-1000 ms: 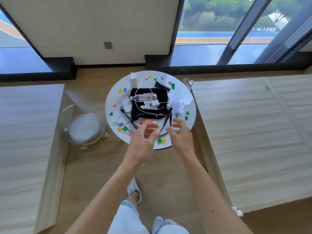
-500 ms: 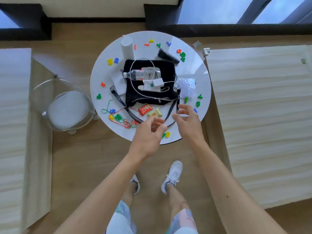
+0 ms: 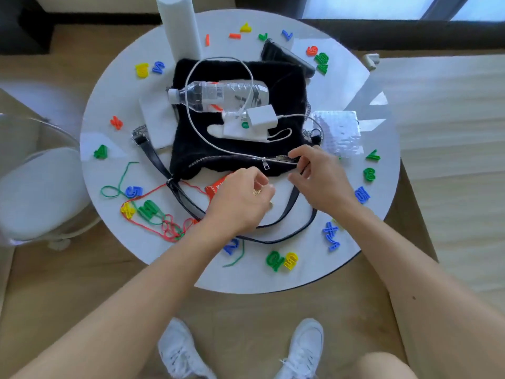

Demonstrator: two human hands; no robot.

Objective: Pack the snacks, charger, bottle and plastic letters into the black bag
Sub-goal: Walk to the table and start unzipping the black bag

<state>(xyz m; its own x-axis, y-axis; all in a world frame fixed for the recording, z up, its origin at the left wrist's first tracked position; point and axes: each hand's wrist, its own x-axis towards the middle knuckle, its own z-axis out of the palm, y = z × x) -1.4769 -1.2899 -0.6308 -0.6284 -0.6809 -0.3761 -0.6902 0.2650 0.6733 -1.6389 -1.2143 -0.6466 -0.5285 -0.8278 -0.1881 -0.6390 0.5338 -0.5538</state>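
Bag lies flat mid-desk, bottle and charger atop (cable across the zip): right fingers pinching the zip may snag cable; left hand loosely curled.

Both hands at the black bag's zipper, bottle and charger atop, plastic letters across the round white surface.

Bottle and charger crowd my bag's top; bare table lies open at the near edge.
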